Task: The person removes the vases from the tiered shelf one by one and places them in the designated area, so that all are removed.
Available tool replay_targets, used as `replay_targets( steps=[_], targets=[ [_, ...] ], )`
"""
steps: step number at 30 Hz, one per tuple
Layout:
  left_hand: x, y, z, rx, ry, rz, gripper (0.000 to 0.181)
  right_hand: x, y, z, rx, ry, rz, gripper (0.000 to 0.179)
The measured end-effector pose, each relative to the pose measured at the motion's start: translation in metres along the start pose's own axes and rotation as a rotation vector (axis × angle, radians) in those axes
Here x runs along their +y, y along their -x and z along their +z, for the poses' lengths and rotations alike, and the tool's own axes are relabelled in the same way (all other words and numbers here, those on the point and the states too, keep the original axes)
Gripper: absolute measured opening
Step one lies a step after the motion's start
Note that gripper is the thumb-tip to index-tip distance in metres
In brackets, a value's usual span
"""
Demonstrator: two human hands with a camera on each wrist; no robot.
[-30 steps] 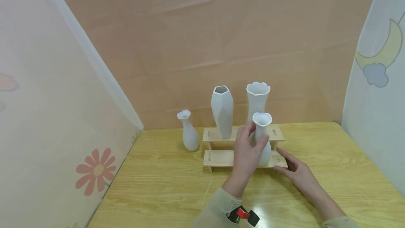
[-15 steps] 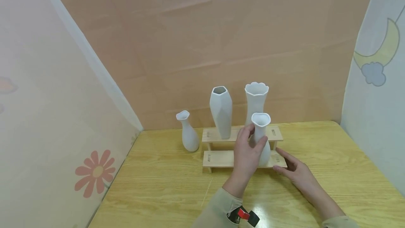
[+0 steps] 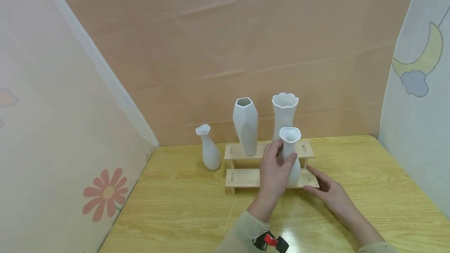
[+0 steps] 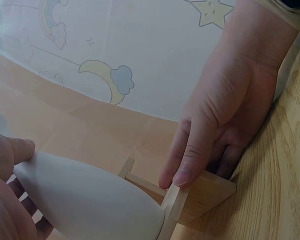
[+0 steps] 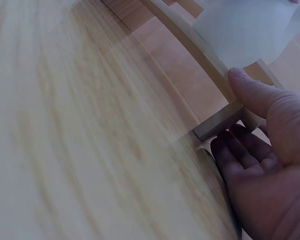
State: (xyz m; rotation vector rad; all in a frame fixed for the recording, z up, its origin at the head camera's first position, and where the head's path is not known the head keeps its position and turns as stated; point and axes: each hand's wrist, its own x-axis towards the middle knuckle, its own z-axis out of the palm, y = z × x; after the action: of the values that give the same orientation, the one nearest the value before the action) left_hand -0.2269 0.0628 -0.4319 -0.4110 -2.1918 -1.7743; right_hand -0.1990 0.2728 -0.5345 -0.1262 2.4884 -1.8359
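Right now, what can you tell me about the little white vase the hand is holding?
The small white vase looks like matte ceramic, with a round belly, a slim neck and a wavy flared mouth. It stands upright on the lower step of the wooden stand, near its right end. The left hand grips its neck and body. The right hand touches the stand's corner, not the vase.

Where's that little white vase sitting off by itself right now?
In the head view, the small vase stands upright on the wooden table, just left of the two-step wooden stand and apart from both hands, near the back wall.
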Motion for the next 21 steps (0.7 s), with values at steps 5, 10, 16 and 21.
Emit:
replay_targets(
  steps=[5, 10, 16, 21],
  targets=[
    [0.0, 0.001, 0.0, 0.0, 0.002, 0.012, 0.041, 0.0, 0.001, 0.001, -0.001, 0.007, -0.003, 0.083],
    [0.002, 0.003, -0.001, -0.005, 0.007, 0.024, 0.039, 0.001, 0.001, 0.001, -0.005, -0.025, -0.014, 0.083],
    [0.005, 0.005, -0.005, 0.007, 0.019, 0.082, 0.039, 0.001, -0.001, 0.001, -0.005, -0.02, 0.001, 0.084],
    [0.012, 0.009, -0.011, 0.004, 0.027, 0.121, 0.038, 0.002, 0.0, -0.001, -0.02, -0.007, 0.014, 0.085]
  ],
)
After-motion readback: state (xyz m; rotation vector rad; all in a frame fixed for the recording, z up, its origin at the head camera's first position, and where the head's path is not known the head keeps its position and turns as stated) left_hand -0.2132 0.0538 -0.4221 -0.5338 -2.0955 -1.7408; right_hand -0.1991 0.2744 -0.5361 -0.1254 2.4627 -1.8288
